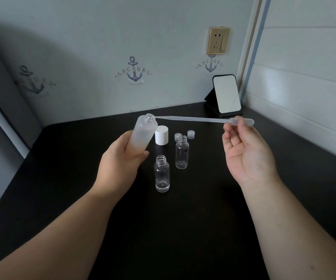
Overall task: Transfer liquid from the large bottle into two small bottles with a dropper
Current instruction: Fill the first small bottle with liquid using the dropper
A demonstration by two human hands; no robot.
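Observation:
My left hand [120,158] grips the large frosted bottle [144,132], lifted off the table and tilted to the right with its neck uncapped. My right hand [248,150] pinches the bulb of a long clear plastic dropper [199,119] held nearly level; its tip sits just at the right edge of the large bottle's mouth. Two small clear bottles stand upright and uncapped on the black table: the nearer one [162,174] has a little liquid at its bottom, the farther one [182,152] looks empty.
A white cap [161,137] stands behind the small bottles, with two small clear caps [185,136] beside it. A mirror on a black stand [226,94] leans at the back right corner. Walls close the black table [203,199] at back and right.

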